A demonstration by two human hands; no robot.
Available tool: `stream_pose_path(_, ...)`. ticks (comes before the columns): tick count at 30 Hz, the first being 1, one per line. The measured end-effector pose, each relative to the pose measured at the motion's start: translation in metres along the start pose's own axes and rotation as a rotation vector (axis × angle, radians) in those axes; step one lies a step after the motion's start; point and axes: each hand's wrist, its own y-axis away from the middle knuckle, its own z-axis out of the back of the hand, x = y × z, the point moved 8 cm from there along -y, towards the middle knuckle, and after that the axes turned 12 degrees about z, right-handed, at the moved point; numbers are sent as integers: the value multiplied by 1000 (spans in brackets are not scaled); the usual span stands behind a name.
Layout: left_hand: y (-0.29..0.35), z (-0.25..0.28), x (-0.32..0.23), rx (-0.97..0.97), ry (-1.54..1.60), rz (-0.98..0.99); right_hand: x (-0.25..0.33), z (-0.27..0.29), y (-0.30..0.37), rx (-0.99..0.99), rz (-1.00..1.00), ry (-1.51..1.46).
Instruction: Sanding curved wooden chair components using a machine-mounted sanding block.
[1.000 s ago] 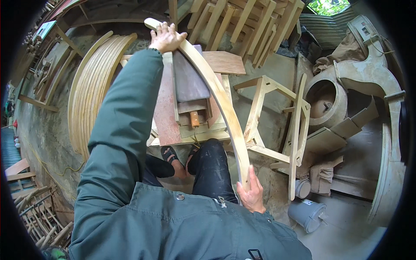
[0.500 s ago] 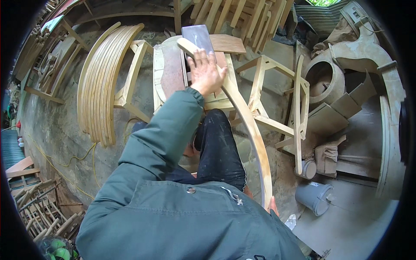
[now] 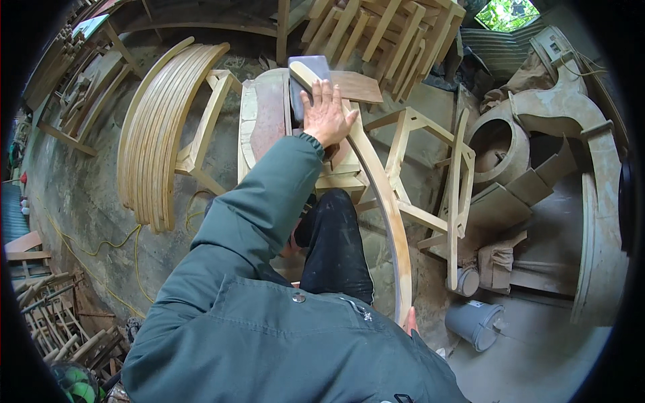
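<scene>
A long, curved, pale wooden strip runs from the middle bench back toward my right side. My left hand lies flat on its far part, fingers spread and pointing away. Beneath the strip's far end is a smooth grey flat surface, partly covered by hand and wood. Low at the right, my right hand is at the strip's near end. Only some of its fingers show, curled against the wood; my jacket hides the rest. The bench has a worn, reddish-brown top.
A stack of curved wooden strips rests on a wooden trestle at left. Another wooden frame stands to the right, near a large dusty machine housing and a grey bucket. A yellow cord crosses the floor.
The strip's far end and my left hand have shifted slightly forward and right over the grey surface, exposing more of it on the left. The whole view has also tilted somewhat.
</scene>
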Motion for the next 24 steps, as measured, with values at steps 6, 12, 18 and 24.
stream_pose_path(6,-78,7,42,98,-42,62,74,-3,-83,-111,302,47)
stream_pose_path(12,-146,7,87,92,-73,105,99,-22,-151,-109,368,81)
stream_pose_path(18,-200,8,136,86,-101,173,150,-26,-219,-107,559,272)
stream_pose_path(24,-248,18,175,2,-123,219,192,-40,-274,-45,610,149)
